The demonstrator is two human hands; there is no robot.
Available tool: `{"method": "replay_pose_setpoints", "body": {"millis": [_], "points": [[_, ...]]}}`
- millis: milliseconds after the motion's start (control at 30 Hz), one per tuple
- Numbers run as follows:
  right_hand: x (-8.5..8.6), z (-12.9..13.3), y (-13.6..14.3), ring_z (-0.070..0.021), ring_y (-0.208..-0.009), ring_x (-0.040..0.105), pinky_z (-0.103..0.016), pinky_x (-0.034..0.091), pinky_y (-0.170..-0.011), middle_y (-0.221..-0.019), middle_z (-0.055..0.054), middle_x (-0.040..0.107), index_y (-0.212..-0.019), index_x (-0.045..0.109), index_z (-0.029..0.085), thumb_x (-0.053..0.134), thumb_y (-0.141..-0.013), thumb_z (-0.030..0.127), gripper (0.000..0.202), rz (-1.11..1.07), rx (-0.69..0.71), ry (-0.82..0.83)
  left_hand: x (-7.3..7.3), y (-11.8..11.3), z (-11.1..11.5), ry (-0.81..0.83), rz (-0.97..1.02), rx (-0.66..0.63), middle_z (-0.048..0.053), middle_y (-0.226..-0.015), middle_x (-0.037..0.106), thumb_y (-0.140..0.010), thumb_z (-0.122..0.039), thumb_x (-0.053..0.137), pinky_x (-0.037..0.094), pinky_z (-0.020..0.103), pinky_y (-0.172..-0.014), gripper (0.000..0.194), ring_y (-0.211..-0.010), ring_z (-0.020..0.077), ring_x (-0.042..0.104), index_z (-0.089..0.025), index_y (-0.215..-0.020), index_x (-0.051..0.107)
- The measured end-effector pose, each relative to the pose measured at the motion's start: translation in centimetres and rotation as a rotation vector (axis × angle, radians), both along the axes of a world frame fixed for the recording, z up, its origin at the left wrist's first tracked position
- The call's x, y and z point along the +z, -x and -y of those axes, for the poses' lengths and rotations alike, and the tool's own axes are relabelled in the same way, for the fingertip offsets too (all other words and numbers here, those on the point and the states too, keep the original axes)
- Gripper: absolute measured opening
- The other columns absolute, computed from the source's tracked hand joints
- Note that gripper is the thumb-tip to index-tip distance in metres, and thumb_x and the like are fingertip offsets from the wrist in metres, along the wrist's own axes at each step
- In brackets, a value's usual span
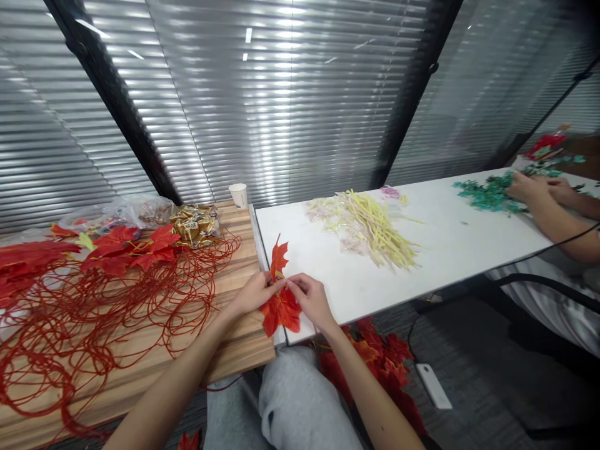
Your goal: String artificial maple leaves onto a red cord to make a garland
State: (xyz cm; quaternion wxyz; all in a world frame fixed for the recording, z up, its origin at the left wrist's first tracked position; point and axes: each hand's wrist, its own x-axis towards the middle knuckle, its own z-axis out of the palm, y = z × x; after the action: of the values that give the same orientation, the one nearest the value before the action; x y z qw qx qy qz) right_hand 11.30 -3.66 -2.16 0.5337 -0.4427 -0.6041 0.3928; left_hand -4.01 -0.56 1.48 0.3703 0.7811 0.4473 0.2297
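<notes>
At the frame's lower centre, the left hand [250,294] and right hand [310,301] pinched shut on red leaves [280,294], seemingly mid-assembly, where the next move would call for a steady grip at the stem.

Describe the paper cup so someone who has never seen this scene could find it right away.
Start at the wooden table on the left, strewn with red wire and red leaves. Follow it to its far right corner, against the blinds. The paper cup stands there upright, the only plain white thing on that table.

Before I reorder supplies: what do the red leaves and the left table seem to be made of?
Red leaves: likely fabric or plastic, matte, flat uniform colour.
Left table: wood or wood-look laminate, with visible grain stripes and a slight sheen.
</notes>
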Motion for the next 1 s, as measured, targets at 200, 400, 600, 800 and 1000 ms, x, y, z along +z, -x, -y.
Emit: {"method": "replay_pose_setpoints", "body": {"millis": [200, 400, 600, 800, 1000], "points": [[0.1, 0.0, 0.0, -0.0144, -0.066, 0.058, -0.025, 0.044, -0.062, -0.075, -0.004, 0.065, -0.079, 0.062, 0.015, 0.049, -0.080, 0.024, 0.016, -0.001, -0.005, 0.004, 0.1, 0.0, 0.0, -0.006, 0.005, 0.002, 0.002, -0.063, 0.058, -0.081, -0.044, 0.044, 0.041, 0.021, -0.056, 0.037, -0.059, 0.0121, 0.050, -0.011, -0.073, 0.060], [0.2, 0.0, 0.0, -0.0143, -0.066, 0.057, -0.024, 0.044, -0.062, -0.075, -0.004, 0.065, -0.079, 0.062, 0.015, 0.048, -0.081, 0.025, 0.017, 0.003, 0.003, 0.009, 0.1, 0.0, 0.0, 0.001, -0.001, -0.003, 0.002, -0.064, 0.058, -0.081, -0.043, 0.044, 0.041, 0.021, -0.055, 0.038, -0.058, 0.0118, 0.050, -0.011, -0.074, 0.061], [0.1, 0.1, 0.0, -0.0141, -0.066, 0.057, -0.024, 0.044, -0.062, -0.075, -0.004, 0.065, -0.080, 0.062, 0.015, 0.048, -0.081, 0.025, 0.017, 0.010, -0.006, 0.006, -0.3, 0.0, -0.1, -0.021, -0.025, -0.006, 0.002, -0.064, 0.059, -0.082, -0.044, 0.042, 0.041, 0.021, -0.054, 0.038, -0.057, 0.0117, 0.050, -0.011, -0.073, 0.060], [0.0, 0.0, 0.0, -0.0145, -0.066, 0.058, -0.025, 0.045, -0.063, -0.075, -0.004, 0.065, -0.080, 0.063, 0.015, 0.049, -0.080, 0.026, 0.018, 0.012, -0.011, 0.003, -0.4, 0.1, -0.1, -0.098, -0.088, -0.013, 0.002, -0.067, 0.060, -0.083, -0.042, 0.039, 0.041, 0.022, -0.058, 0.037, -0.059, 0.0124, 0.051, -0.013, -0.072, 0.058], [0.1, 0.1, 0.1, -0.0155, -0.067, 0.059, -0.026, 0.046, -0.064, -0.074, -0.004, 0.065, -0.080, 0.063, 0.016, 0.048, -0.080, 0.027, 0.018, -0.017, -0.009, 0.017, -0.9, 0.1, -0.1, -0.190, -0.200, -0.042, 0.004, -0.066, 0.059, -0.086, -0.034, 0.035, 0.039, 0.022, -0.059, 0.034, -0.058, 0.0124, 0.050, -0.013, -0.068, 0.055]]}}
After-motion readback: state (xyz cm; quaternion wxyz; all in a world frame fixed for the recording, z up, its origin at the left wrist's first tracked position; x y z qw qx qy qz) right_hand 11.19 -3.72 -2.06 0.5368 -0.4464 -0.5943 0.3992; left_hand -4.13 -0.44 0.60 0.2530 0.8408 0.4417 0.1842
